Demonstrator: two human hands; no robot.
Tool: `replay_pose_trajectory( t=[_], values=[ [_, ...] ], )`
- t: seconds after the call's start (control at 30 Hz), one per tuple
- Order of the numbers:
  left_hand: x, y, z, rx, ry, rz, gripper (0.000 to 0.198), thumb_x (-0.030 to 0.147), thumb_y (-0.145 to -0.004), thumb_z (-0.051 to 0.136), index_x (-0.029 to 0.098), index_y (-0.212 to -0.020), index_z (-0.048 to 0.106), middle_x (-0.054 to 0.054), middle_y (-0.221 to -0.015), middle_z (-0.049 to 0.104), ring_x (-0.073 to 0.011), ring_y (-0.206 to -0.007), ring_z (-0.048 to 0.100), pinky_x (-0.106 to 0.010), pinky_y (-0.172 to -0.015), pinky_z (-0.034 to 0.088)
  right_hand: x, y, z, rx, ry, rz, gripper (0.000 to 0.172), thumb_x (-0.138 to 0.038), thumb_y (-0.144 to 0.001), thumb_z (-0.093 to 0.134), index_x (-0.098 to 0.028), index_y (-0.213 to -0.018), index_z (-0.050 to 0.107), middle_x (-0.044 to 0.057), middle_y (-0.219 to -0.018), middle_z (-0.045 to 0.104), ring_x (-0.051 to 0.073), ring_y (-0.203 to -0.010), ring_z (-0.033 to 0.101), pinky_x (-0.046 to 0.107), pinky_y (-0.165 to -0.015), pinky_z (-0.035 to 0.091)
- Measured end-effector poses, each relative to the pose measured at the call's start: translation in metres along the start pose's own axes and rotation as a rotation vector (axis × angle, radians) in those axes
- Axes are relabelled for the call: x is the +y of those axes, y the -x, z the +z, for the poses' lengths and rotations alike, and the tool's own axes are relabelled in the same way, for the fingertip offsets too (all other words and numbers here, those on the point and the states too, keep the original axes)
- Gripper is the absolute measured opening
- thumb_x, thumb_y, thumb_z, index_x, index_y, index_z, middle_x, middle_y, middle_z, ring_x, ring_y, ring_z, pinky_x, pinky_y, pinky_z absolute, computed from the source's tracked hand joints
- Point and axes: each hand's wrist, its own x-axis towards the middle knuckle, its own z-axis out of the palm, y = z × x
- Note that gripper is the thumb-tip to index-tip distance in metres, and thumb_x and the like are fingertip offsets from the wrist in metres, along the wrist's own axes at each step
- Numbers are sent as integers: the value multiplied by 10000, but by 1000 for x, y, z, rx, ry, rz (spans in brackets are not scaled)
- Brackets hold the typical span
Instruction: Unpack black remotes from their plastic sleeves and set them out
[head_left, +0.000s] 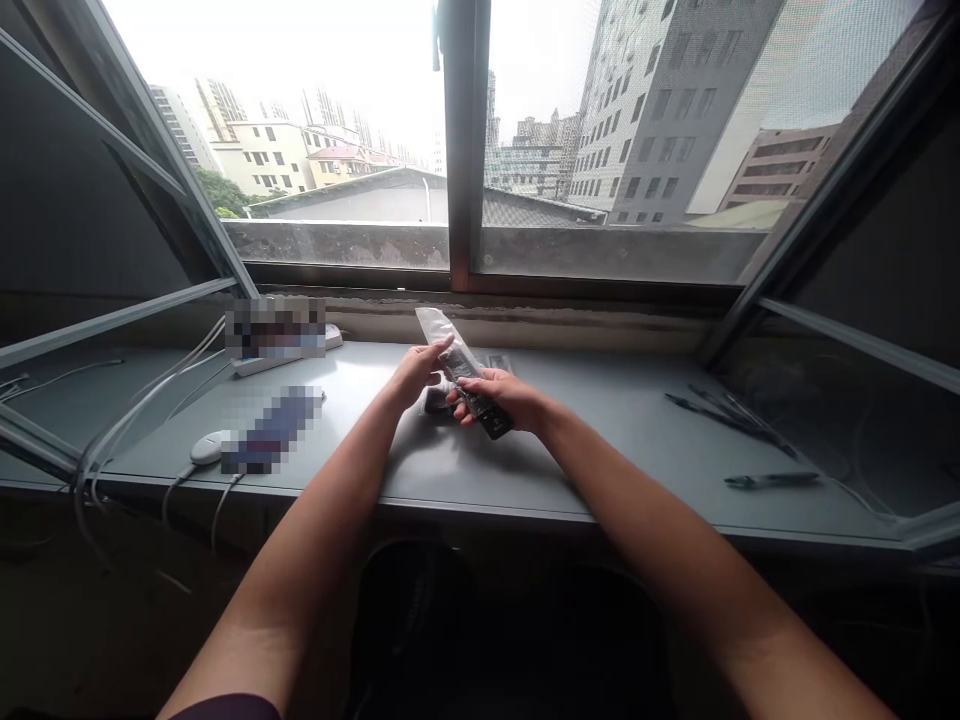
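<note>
Above the middle of the desk, both hands hold a clear plastic bag with a long, flat dark item in its lower end. My left hand is closed, pinching the bag at its upper part between thumb and fingers. Lower down, my right hand is wrapped round the bagged item, its thumb on top. The bag slants, its loose end pointing up and left. Beneath the hands sits a dark object, partly covered by them. Behind my right hand shows a small clear-wrapped piece, too hidden to name.
The grey desk runs under a window. At left are a white power strip, a round white charger, a blurred-out item and white cables. Several pens and a green-tipped pen lie at right.
</note>
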Motion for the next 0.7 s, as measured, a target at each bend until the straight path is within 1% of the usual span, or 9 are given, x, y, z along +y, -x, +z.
replay_pose_trajectory(
  t=[0.1, 0.17, 0.33, 0.4, 0.47, 0.53, 0.57, 0.63, 0.7],
  values=[
    [-2, -1, -1, -19, -99, 52, 399, 527, -831, 919, 175, -751, 748, -56, -657, 664, -156, -578, 572, -300, -546, 364, -1, 0, 0, 18, 7, 6, 151, -180, -1042, 793, -114, -1099, 669, 157, -1011, 828, 200, -732, 816, 302, -639, 733],
    [-3, -3, -1, -5, -115, 71, 384, 530, -837, 905, 177, -776, 765, -52, -667, 673, -159, -592, 574, -299, -555, 371, 0, -1, 0, 23, 12, 5, 180, -180, -1025, 815, -117, -1105, 668, 156, -1016, 829, 200, -739, 817, 299, -636, 732],
    [-3, -1, -2, -51, -133, 27, 422, 595, -868, 857, 184, -812, 784, -87, -759, 744, -185, -654, 617, -299, -566, 379, 1, -3, -2, 12, 15, -5, 134, -164, -1039, 783, -118, -1098, 672, 136, -1005, 829, 193, -735, 815, 290, -631, 728],
    [-3, 0, -2, -67, -147, 30, 399, 565, -850, 878, 174, -827, 800, -91, -776, 751, -182, -658, 612, -300, -573, 369, 1, -3, -2, 12, 19, -6, 124, -170, -1046, 774, -118, -1099, 674, 140, -1015, 831, 192, -741, 819, 286, -641, 729],
    [-2, 0, -2, -57, -138, 47, 376, 530, -834, 894, 164, -871, 819, -94, -805, 765, -187, -682, 629, -304, -595, 383, 1, -2, -3, 10, 30, -4, 167, -203, -1039, 797, -125, -1120, 674, 148, -1038, 833, 200, -756, 827, 269, -616, 717],
    [-3, -4, -4, -2, -89, 66, 378, 518, -823, 902, 163, -926, 822, -92, -836, 775, -199, -729, 666, -303, -630, 418, 1, -2, -4, 1, 40, 2, 231, -251, -1027, 823, -138, -1157, 669, 151, -1065, 835, 209, -754, 832, 234, -532, 673],
    [-3, -6, -6, 49, -50, 75, 373, 505, -816, 906, 170, -952, 815, -82, -842, 774, -200, -750, 682, -297, -649, 440, 0, -2, -5, -8, 42, 9, 252, -273, -1024, 829, -145, -1167, 665, 153, -1080, 836, 210, -745, 831, 218, -484, 640],
    [-3, -12, -11, 191, 52, 89, 342, 456, -813, 904, 190, -990, 784, -43, -822, 754, -181, -756, 695, -275, -670, 479, -1, -2, -7, -26, 47, 28, 266, -305, -1024, 830, -154, -1159, 657, 164, -1104, 841, 206, -724, 825, 199, -425, 585],
    [-2, -18, -17, 351, 178, 84, 282, 395, -842, 868, 210, -1006, 733, 6, -752, 698, -138, -682, 667, -239, -635, 487, -3, -2, -9, -32, 58, 49, 261, -322, -1033, 816, -156, -1150, 651, 182, -1124, 847, 207, -720, 822, 198, -413, 567]
  ],
)
